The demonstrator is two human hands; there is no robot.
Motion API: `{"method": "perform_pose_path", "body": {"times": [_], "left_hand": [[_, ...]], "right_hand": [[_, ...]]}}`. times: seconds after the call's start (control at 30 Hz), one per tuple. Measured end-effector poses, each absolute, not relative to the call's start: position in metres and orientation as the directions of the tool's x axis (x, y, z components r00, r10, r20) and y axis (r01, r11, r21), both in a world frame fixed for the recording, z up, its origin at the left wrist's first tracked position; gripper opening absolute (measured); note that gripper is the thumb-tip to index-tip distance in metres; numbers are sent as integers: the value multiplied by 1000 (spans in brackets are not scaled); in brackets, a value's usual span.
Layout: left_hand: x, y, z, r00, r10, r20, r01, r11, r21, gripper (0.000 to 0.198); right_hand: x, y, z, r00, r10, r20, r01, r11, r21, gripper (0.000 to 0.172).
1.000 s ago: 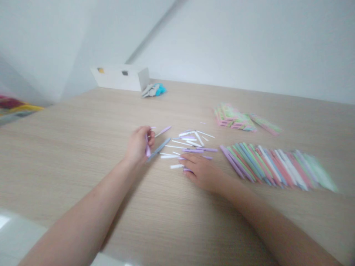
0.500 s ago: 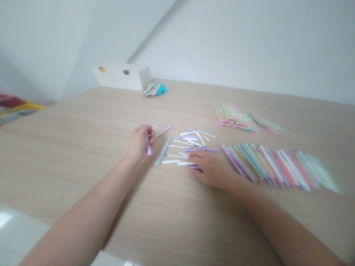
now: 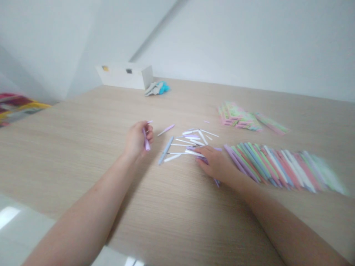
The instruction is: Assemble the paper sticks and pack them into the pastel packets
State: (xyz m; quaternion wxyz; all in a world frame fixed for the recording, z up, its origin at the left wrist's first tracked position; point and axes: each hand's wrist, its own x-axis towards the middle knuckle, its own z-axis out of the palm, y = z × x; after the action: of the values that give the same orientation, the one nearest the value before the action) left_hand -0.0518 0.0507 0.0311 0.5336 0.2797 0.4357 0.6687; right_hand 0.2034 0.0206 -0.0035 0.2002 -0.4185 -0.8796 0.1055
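My left hand [image 3: 137, 139] is raised slightly above the wooden table, its fingers curled around a short lilac stick [image 3: 146, 143]. My right hand [image 3: 216, 164] lies curled over a loose scatter of thin white and lilac sticks [image 3: 191, 142], and a lilac stick [image 3: 215, 181] pokes out below it. A blue-grey stick [image 3: 166, 150] lies between my hands. Another lilac stick [image 3: 166, 130] rests just beyond my left fingers. To the right of my right hand, a long fanned row of pastel sticks [image 3: 277, 170] lies on the table.
A pile of pink and green strips [image 3: 238, 118] lies beyond the fanned row. A white box [image 3: 124, 76] and a grey and blue cloth bundle [image 3: 157, 88] stand at the far edge of the wooden table [image 3: 83, 122]. Colourful items [image 3: 16, 105] lie beyond its left side.
My right hand has slid right and slightly farther away across the loose sticks, and a lilac stick now shows below it. My left hand has barely moved.
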Motion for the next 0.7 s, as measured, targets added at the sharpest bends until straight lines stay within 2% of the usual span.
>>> {"method": "perform_pose_path", "body": {"times": [0.3, 0.63, 0.7], "left_hand": [[-44, 49, 24, -213, 972, -99, -442, -6, 897, 8], [-43, 48, 21, -183, 977, -106, -436, 15, 900, 6], [-42, 48, 21, -182, 977, -110, -435, 20, 900, 6]], "right_hand": [[211, 31, -11, -448, 844, 296, 708, 537, -458, 26], [215, 32, 3, -374, 861, 346, 753, 499, -429, 25], [217, 31, 12, -348, 885, 309, 774, 457, -438, 22]]}}
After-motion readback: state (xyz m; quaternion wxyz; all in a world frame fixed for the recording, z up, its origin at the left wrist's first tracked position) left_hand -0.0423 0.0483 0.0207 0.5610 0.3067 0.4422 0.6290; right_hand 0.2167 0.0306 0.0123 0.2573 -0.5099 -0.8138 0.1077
